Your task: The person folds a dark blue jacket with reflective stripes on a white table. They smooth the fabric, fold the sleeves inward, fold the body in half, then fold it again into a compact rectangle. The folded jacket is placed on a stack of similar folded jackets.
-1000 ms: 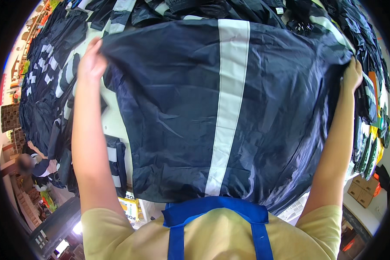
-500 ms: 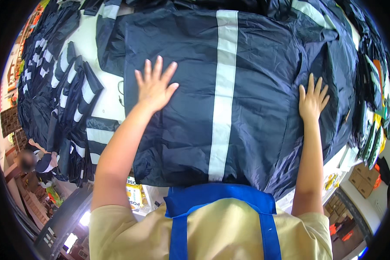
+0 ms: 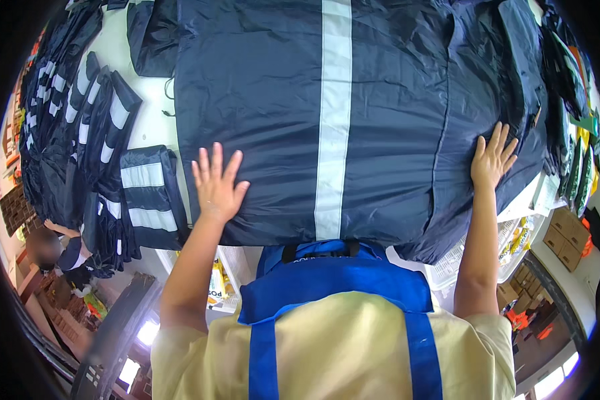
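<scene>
lower on dark garment (image 3: 260, 113) than before: left hand (image 3: 219, 195) and right hand (image 3: 491, 161) flat against it, each grip spread apart

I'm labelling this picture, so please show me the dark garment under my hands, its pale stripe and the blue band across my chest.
Dark garment (image 3: 388, 127): head view, on dark cloth near its middle.
Pale stripe (image 3: 335, 120): head view, midway along its length.
Blue band (image 3: 333, 276): head view, on its wide middle.

Lit by bright light (image 3: 148, 331) low on both sides; crossed at lower left by a dark beam (image 3: 117, 333); stacked at right with cardboard boxes (image 3: 567, 240).
</scene>
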### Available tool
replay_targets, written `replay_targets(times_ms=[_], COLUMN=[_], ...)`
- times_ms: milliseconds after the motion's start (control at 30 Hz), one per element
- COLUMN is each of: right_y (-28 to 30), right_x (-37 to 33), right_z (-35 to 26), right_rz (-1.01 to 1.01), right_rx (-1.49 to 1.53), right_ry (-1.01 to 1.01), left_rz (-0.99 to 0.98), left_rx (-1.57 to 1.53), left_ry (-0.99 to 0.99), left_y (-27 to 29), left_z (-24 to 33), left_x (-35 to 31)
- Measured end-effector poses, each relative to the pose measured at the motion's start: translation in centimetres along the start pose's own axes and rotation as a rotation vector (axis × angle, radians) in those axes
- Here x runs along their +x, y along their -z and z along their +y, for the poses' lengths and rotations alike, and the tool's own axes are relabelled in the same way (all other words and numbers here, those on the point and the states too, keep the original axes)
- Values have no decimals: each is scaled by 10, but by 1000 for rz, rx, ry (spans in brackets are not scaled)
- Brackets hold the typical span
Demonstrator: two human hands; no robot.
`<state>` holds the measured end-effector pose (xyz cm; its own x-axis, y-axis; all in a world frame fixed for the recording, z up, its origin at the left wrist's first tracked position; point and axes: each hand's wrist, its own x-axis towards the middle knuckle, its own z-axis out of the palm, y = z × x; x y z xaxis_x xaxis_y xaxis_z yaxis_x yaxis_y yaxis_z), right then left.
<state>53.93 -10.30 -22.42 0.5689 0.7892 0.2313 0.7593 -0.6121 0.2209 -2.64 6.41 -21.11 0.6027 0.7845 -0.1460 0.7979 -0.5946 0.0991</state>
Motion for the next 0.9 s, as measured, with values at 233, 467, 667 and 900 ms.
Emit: replay_targets(times_ms=[233, 467, 667, 900], right_y=[33, 24, 51, 136], right_x=[-12, -333, -340, -263], right_z=[7, 36, -142, -75], right_rz=[-11, 500, -398, 836], right_rx=[410, 910, 2756, 2200], right_ry=[-90, -1335, -2088, -1215], left_rz=[-8, -138, -168, -231], left_rx=[106, -339, -314, -19], left_ry=[79, -576, -1176, -1151], left_y=[-7, 39, -19, -17], left_z=[-19, 156, 282, 288], left_x=[-11, 20, 24, 24])
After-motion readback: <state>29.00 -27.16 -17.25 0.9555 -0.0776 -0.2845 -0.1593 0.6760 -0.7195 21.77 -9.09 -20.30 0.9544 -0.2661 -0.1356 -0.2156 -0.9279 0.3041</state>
